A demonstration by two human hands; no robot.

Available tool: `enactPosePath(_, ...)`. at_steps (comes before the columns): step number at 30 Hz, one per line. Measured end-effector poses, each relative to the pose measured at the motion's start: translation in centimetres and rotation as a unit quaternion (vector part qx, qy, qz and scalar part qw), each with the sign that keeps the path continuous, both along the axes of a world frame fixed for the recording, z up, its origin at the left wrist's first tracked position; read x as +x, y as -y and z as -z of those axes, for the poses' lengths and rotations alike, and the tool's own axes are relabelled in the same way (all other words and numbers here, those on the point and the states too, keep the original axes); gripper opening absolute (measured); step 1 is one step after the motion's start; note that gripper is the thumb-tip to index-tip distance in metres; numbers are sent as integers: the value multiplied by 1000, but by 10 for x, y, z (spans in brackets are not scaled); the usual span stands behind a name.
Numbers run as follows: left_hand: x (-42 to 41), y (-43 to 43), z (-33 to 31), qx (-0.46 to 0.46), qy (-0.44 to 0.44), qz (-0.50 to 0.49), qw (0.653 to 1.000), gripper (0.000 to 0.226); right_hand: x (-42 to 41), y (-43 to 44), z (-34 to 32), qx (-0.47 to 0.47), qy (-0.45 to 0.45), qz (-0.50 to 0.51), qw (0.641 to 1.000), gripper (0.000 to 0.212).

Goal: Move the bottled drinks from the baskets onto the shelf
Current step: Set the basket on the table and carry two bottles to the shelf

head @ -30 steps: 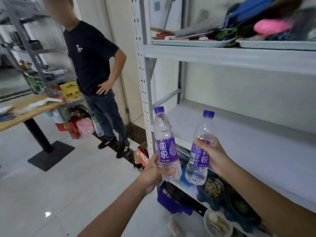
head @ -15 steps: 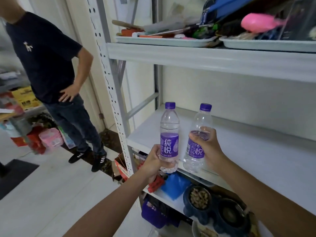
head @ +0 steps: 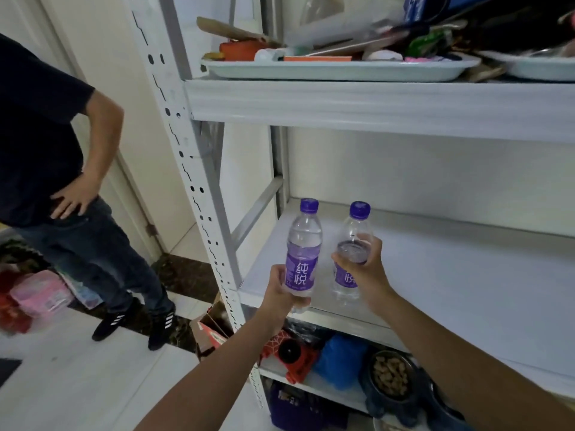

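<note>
Bottled water is at the placing step: one clear plastic bottle with purple cap and label (head: 303,253) stands upright in the left hand (head: 281,290), gripped round its lower body. A second bottle (head: 354,231), its twin, is clasped at the shoulder by the right hand (head: 365,269). Both hover above the white metal shelf (head: 451,275) at its front edge (neither base looks set down). Next, I judge: lower them and let go.

Right bottle (head: 356,227) partly behind hand (head: 367,272)
</note>
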State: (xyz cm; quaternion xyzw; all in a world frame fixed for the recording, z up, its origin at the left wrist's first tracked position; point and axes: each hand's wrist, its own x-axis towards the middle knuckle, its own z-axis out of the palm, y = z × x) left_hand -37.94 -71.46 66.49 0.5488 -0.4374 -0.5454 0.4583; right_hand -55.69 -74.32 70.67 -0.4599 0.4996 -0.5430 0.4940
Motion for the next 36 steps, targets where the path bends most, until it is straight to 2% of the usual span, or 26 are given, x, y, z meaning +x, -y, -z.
enactPosePath(4,7,13,5,-23,12,37,999,65,1,2,6,-11,-38,-11,999,70)
enactPosePath(7,12,22,9,-29,20,48,998,67,-8,-6,28,15,-106,-22,994,71)
enactPosePath(11,16,26,13,-43,42,37,998,71,-18,-14,50,57,-190,-23,980,67)
enactPosePath(17,22,35,11,-71,80,21,994,65,-11,-9,52,42,-274,-4,961,65)
enactPosePath(25,34,58,8,-71,155,14,985,70,21,14,48,35,-305,-5,952,57)
enactPosePath(36,50,80,2,-54,190,30,980,71,46,50,50,56,-341,-4,938,66)
